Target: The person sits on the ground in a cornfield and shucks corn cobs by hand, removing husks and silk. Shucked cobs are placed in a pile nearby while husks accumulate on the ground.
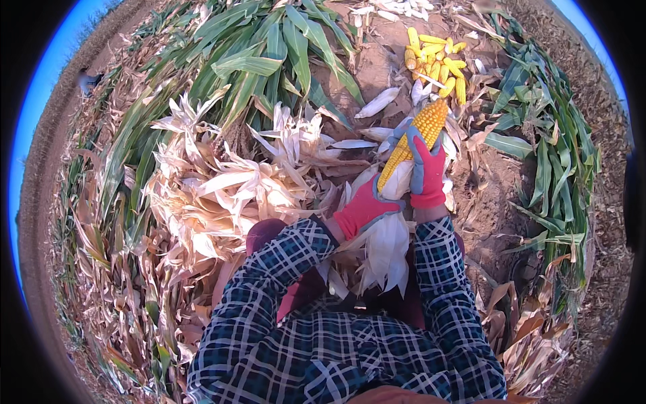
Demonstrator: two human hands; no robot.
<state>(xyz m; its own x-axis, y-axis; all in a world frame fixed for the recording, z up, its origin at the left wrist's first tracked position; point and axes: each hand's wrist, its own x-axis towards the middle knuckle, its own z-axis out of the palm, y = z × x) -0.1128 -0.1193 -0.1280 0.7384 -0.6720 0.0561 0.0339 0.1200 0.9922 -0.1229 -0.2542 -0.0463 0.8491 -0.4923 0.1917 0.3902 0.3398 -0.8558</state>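
A large ear of yellow corn (428, 122) points up and to the right before me, its kernels bare along most of its length. My right hand (427, 169), in a red and grey work glove, grips the ear around its middle. Lower down, my left hand (366, 207), gloved alike, is closed around the base of the ear and its husk. Pale husk leaves (386, 252) hang folded back below my left hand, over my lap. The palm side of both hands is hidden.
Husked yellow cobs (438, 63) lie piled on the soil ahead, with white cobs or husked ears (398, 7) farther off. Dry husks (232, 192) heap at my left. Green corn stalks (277, 45) lie ahead-left, and more stalks (550, 166) lie right. A distant person (88, 82) appears far left.
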